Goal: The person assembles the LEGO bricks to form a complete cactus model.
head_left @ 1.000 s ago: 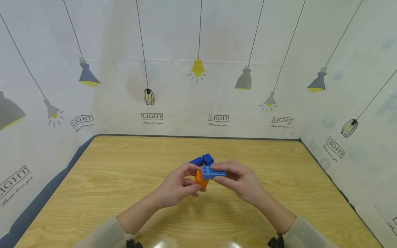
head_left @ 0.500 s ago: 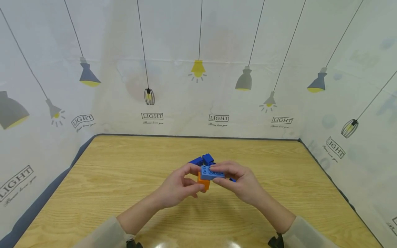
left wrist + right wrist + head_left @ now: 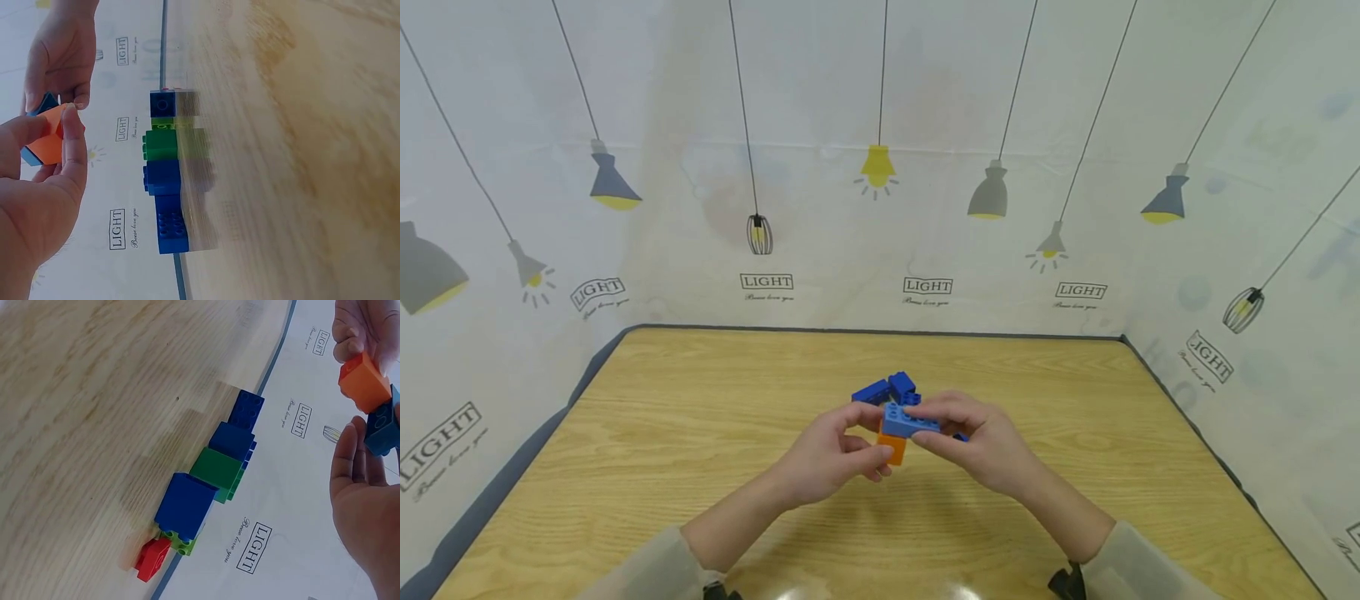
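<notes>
Light-blue brick [image 3: 901,423], pinched by the right hand [image 3: 987,437], sits at one o'clock of the orange brick [image 3: 897,451] in the left hand's grip [image 3: 826,455]; seemingly mid-joining, likely needing aligned, firm pressing.

Wood-grained tabletop [image 3: 880,525] — pale, lamp-printed sheeting [image 3: 820,192] along three sides.

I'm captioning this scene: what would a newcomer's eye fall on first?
Probably the bright orange block in the left hand, with the right hand pinching a light blue block close to it. Beyond them, dark blue blocks lie on the wooden table, and hanging lamps are printed across the backdrop behind it.
</notes>
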Demonstrator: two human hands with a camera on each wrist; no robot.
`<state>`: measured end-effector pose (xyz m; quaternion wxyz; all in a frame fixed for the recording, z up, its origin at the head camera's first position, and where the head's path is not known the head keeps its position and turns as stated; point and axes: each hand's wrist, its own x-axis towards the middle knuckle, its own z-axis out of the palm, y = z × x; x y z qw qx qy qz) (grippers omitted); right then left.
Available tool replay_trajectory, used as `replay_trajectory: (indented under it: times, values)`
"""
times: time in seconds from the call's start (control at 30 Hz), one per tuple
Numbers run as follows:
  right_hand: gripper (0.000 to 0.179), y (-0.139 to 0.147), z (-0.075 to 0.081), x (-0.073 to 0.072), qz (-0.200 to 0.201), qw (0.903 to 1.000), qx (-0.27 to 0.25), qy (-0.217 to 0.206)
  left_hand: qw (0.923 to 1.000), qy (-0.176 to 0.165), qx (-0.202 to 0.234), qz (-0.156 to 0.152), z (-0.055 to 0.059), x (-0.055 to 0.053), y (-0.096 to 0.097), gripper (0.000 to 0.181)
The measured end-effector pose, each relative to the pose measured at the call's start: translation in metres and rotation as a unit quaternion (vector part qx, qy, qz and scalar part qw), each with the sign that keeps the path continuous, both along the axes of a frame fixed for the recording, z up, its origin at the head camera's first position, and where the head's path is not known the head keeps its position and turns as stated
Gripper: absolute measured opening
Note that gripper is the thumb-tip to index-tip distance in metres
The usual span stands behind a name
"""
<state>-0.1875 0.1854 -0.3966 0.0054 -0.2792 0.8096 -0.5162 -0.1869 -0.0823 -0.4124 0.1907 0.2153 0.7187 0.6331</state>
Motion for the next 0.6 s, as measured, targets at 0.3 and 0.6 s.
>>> replay_trajectory:
  times: [0.3, 0.6]
  values:
    - [0.029, -0.0013, -0.0004, 0.0001, 0.012, 0.9997, 0.022, 0.004, 0.9997, -0.002, -0.021, 0.012, -0.0032, 0.0009, -0.0006, 0.042]
    - [0.03, 0.0002, -0.0031, 0.0003, 0.014, 0.9996, 0.012, -0.021, 0.9994, -0.028, 0.017, 0.004, -0.0051, 0.0007, -0.0005, 0.039]
